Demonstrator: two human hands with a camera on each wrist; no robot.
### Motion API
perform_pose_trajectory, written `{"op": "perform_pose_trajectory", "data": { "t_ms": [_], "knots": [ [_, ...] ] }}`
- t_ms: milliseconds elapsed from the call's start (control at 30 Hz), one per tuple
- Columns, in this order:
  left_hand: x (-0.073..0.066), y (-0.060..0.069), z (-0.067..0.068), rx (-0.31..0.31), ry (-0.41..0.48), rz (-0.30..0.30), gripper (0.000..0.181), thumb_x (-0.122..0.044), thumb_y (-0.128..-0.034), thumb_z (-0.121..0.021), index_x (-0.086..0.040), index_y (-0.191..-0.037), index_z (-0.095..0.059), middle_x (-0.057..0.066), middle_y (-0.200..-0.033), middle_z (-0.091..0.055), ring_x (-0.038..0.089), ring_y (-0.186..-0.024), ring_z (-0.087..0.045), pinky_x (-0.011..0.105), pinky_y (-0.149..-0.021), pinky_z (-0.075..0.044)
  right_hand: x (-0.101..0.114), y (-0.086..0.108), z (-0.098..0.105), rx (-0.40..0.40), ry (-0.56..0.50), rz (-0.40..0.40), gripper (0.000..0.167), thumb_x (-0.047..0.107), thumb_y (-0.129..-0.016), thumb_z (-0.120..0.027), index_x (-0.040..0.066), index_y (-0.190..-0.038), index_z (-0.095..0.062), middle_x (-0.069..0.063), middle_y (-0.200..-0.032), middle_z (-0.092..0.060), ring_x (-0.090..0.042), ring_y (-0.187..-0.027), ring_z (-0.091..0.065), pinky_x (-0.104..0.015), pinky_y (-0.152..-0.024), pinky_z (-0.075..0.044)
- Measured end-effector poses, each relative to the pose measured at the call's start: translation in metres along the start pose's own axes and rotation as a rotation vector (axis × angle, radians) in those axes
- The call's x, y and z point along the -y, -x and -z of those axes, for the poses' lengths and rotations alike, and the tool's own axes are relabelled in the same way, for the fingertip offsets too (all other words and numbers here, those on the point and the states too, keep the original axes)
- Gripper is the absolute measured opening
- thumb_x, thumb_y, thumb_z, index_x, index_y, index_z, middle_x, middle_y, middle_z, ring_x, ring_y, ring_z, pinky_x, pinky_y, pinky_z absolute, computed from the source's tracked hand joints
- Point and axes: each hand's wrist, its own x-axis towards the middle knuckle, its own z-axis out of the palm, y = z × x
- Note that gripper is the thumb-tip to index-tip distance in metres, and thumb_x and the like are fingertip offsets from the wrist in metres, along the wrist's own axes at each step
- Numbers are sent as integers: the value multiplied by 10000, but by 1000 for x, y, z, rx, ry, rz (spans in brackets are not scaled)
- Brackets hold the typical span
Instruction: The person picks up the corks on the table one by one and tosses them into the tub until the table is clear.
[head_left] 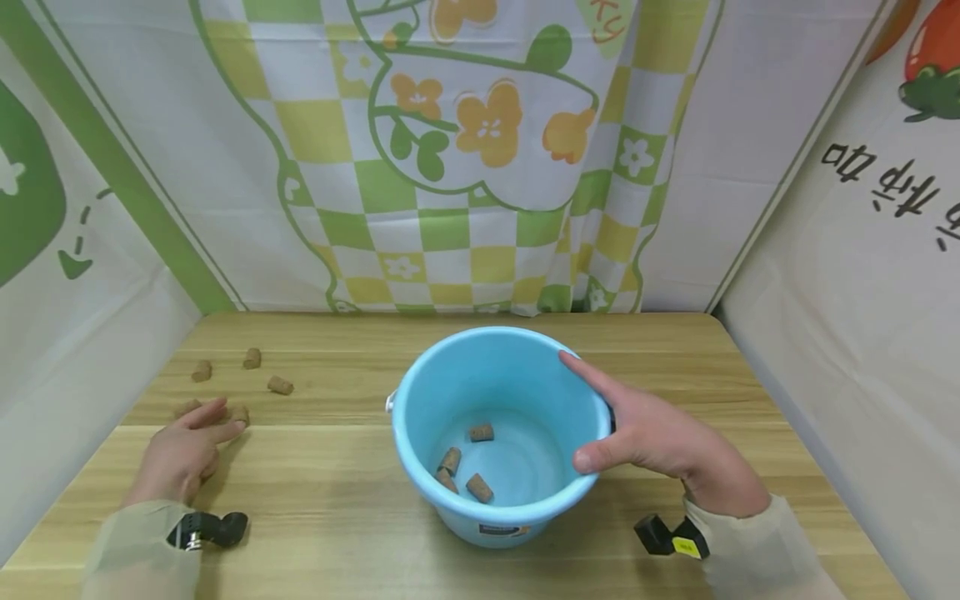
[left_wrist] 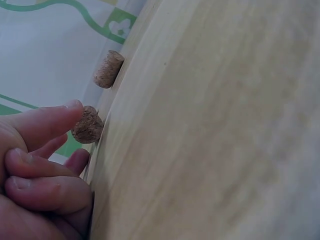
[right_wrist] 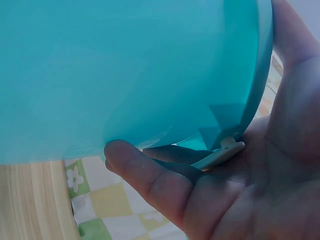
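Observation:
A light-blue bucket (head_left: 495, 521) stands on the table with several corks (head_left: 480, 487) lying on its bottom. My right hand (head_left: 660, 433) grips the bucket at its right side, thumb over the rim and other fingers along the outer wall (right_wrist: 125, 75). On the left, my left hand (head_left: 180, 458) is low over the table, thumb and a finger reaching toward a cork (head_left: 239, 415). In the left wrist view, a fingertip comes very near or touches a cork (left_wrist: 87, 125); contact is unclear. Another cork (head_left: 187, 407) lies beside the hand, partly hidden by it.
Three more corks lie beyond the left hand, one (head_left: 281, 385) nearest the bucket. A white handle pivot (head_left: 391, 402) sticks out at the bucket's left. Printed cloth (head_left: 465, 250) hangs along the wooden table's (head_left: 330, 500) back edge, and white cloth flanks both sides.

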Motion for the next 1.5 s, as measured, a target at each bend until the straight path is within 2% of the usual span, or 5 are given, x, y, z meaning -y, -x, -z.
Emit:
{"op": "perform_pose_trajectory", "data": {
  "t_ms": [633, 833, 1000, 1267, 1500],
  "knots": [
    [-6, -6, -5, 40, -96, -27, 731, -234, -970, -672, -105, -1568, -273, 179, -1533, -291, 24, -438, -371, 252, -380, -368, 1, 0, 1, -12, 26, -14, 1174, 310, -762, -888, 236, -1616, -86, -261, -1477, -342, -427, -1140, -557, -436, -898, -506],
    [-6, -5, -7, 1, -137, -39, 702, -241, -955, -693, -86, -1545, -346, -26, -1146, -621, 46, -427, -380, 280, -367, -376, 3, -1, 1, -4, 22, -22, 1189, 296, -759, -891, 247, -1617, -69, -265, -1479, -341, -421, -1126, -569, -443, -887, -512],
    [-8, -5, -5, 13, -147, -19, 697, -254, -961, -676, -89, -1550, -341, -130, -782, -672, 52, -409, -365, 287, -347, -364, 3, -1, 1, -4, 27, -25, 1191, 302, -756, -893, 253, -1618, -72, -266, -1479, -347, -424, -1120, -572, -442, -890, -510],
    [-3, -9, -4, -15, -159, -33, 682, -262, -950, -696, -92, -1532, -385, -87, -1038, -665, 52, -407, -364, 292, -353, -381, 2, -1, 0, 0, 4, -26, 1185, 282, -763, -890, 261, -1617, -68, -260, -1498, -319, -449, -1143, -553, -446, -897, -508],
    [-3, -9, -4, 1, -180, -37, 647, -220, -983, -644, -79, -1543, -354, -81, -733, -690, 52, -400, -339, 293, -357, -374, 3, -1, 0, 1, 2, -27, 1180, 288, -765, -887, 272, -1616, -69, -240, -1511, -309, -452, -1159, -541, -448, -904, -504]
  ]
}}
